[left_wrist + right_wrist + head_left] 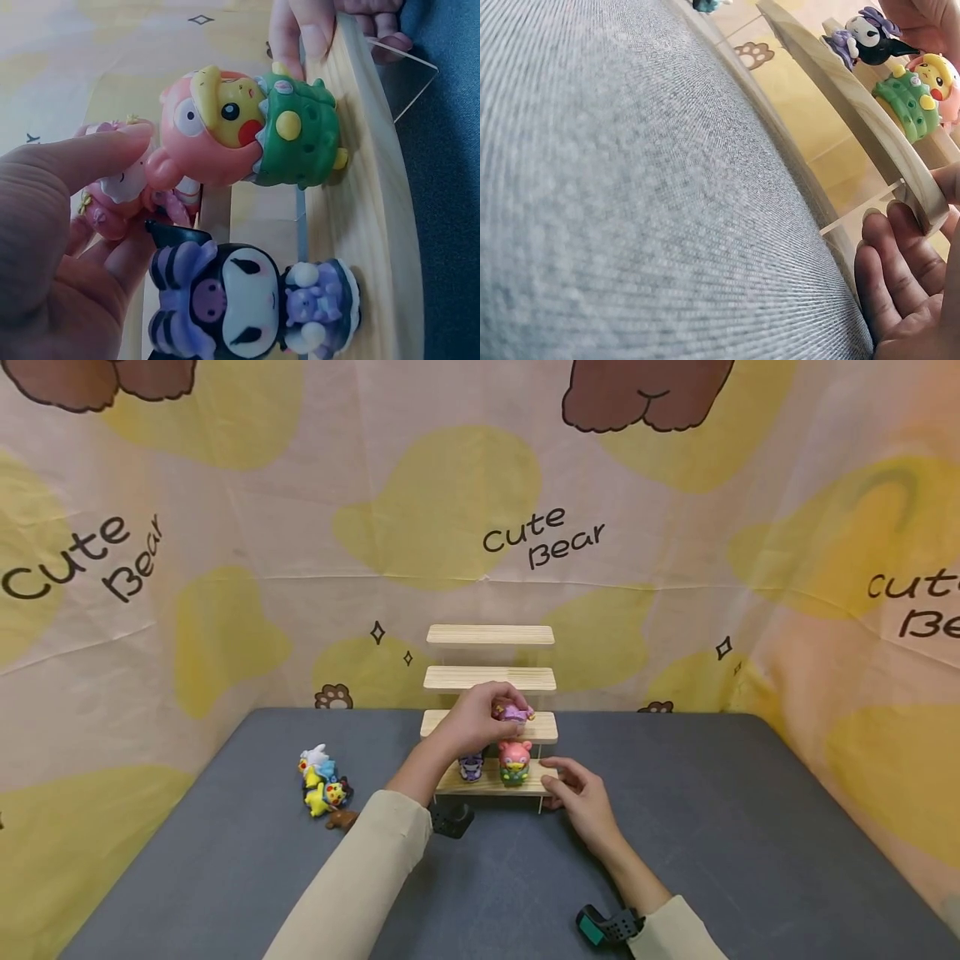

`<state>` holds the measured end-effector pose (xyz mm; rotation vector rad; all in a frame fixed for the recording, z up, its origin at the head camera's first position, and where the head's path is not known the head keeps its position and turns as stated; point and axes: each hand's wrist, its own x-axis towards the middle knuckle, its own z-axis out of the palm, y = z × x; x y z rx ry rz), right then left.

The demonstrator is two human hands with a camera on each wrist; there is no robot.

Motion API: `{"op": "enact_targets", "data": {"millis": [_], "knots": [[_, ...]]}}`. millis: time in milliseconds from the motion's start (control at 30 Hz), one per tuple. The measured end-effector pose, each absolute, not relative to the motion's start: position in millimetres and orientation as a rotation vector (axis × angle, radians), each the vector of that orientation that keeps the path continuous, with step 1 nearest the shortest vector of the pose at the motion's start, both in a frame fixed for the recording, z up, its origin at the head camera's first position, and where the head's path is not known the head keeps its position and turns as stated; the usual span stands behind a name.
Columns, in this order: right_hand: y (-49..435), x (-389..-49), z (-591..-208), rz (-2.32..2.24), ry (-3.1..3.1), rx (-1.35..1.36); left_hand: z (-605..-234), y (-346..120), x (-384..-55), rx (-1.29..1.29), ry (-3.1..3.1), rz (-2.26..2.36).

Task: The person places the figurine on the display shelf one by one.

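Observation:
A tiered wooden display stand [491, 634] with clear side supports stands on the table. My left hand [474, 720] pinches a small pink figurine [514, 713] at the second step from the bottom; whether it touches the board is hidden. On the bottom step are a figurine in a pink hood and green outfit [296, 131] and a black-and-purple figurine [251, 296], partly behind my left forearm in the head view. My right hand [583, 797] grips the right end of that bottom step, with fingers above and below the board [930, 202].
Left of the stand, several figurines lie clustered on the dark grey table [675, 843], including a yellow one [318, 799] and a brown one [342, 819]. A printed cloth backdrop [465, 502] hangs behind the table.

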<state>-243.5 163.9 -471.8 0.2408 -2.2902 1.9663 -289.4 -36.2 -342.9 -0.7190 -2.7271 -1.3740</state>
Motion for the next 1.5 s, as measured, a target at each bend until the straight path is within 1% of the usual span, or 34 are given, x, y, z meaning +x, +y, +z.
{"op": "enact_targets", "data": {"millis": [600,833,1133,1300,1500], "knots": [[163.5,-244.2,-472.5,1.965,-2.28,0.262,-342.4,-29.2,-301.2,-0.741,-2.701,-1.289],[161.9,-244.0,-471.9,1.979,-2.276,0.274,-343.5,-30.2,-299.9,-0.74,-2.684,-1.289],[163.2,-240.9,-471.4,1.972,-2.278,0.274,-342.7,-28.1,-298.5,-0.815,-2.67,-1.296],[163.9,-241.4,-472.2,1.957,-2.283,0.28,-338.8,-28.6,-296.4,-0.849,-2.656,-1.228],[163.7,-240.9,-471.9,1.937,-2.295,0.266,-331.0,-35.3,-287.3,-0.797,-2.637,-1.193]]}}
